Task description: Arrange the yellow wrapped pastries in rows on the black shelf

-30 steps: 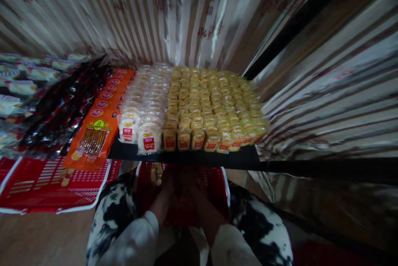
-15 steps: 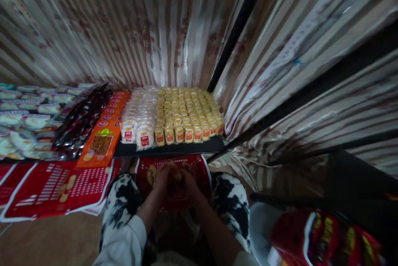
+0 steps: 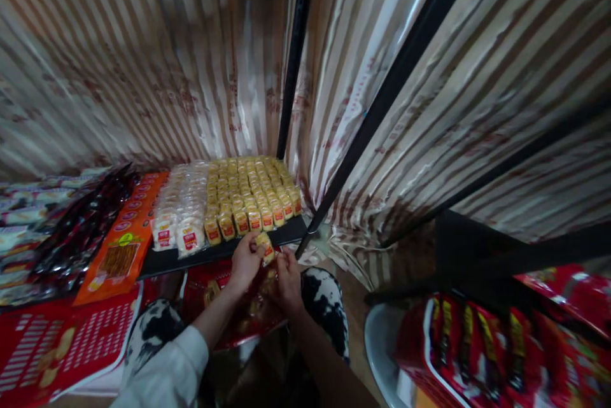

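Note:
My left hand (image 3: 245, 263) pinches a small yellow wrapped snack cake (image 3: 265, 247) just in front of the shelf's edge. Close by on the right, my right hand (image 3: 289, 281) has its fingers curled together; what is in them, if anything, cannot be made out. Under both hands, between my knees, lies a red printed bag (image 3: 229, 328), with dim yellowish shapes on it or in it. Beyond the hands, rows of similar yellow wrapped cakes (image 3: 248, 195) stand on the black shelf (image 3: 181, 263).
Left of the yellow cakes are white-wrapped cakes (image 3: 189, 236), an orange snack packet (image 3: 119, 255) and dark shiny packets (image 3: 81, 223). A red printed sheet or bag (image 3: 90, 344) hangs below. Black poles (image 3: 372, 121) cross the striped curtain. Red packets (image 3: 482, 338) fill a container at lower right.
My view has swung right, shifting the shelf left and lower. My hands have risen from over the red bag towards the shelf's edge, and the yellow cake now shows clearly in the left.

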Demonstrator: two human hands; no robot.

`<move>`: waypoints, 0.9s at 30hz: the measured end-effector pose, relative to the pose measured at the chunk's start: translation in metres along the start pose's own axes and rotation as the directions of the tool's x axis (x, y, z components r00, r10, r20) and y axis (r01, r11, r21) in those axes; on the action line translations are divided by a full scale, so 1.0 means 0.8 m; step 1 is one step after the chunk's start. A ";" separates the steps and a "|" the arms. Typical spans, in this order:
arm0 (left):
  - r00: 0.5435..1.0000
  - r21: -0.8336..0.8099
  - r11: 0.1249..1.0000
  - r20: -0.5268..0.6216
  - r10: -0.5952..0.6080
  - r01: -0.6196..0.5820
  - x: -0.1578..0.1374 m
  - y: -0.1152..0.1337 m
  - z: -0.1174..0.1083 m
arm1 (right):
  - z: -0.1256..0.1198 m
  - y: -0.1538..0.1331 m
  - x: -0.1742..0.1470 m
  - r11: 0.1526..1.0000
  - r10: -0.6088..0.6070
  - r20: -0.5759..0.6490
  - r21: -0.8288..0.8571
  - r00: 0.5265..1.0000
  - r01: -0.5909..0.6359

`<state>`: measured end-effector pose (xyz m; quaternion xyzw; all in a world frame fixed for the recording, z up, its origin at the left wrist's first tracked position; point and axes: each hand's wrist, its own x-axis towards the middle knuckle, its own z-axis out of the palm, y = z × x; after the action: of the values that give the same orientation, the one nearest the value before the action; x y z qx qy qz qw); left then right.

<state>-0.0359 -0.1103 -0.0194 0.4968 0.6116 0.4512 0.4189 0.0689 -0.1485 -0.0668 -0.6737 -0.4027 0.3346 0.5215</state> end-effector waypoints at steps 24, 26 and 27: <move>0.920 0.618 0.682 0.287 0.266 -0.390 0.086 0.079 0.129 | -0.016 -0.026 0.087 0.965 -0.046 0.030 0.258 0.998 0.037; 0.915 0.623 0.671 0.311 0.259 -0.402 0.088 0.077 0.133 | -0.015 -0.023 0.090 0.957 -0.046 0.018 0.286 0.999 0.039; 0.914 0.624 0.670 0.320 0.250 -0.402 0.089 0.077 0.135 | -0.015 -0.022 0.092 0.955 -0.041 0.011 0.295 0.999 0.036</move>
<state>0.0706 -0.0195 0.0092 0.7606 0.5866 0.2103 0.1822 0.1093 -0.0857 -0.0495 -0.5775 -0.3658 0.3866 0.6190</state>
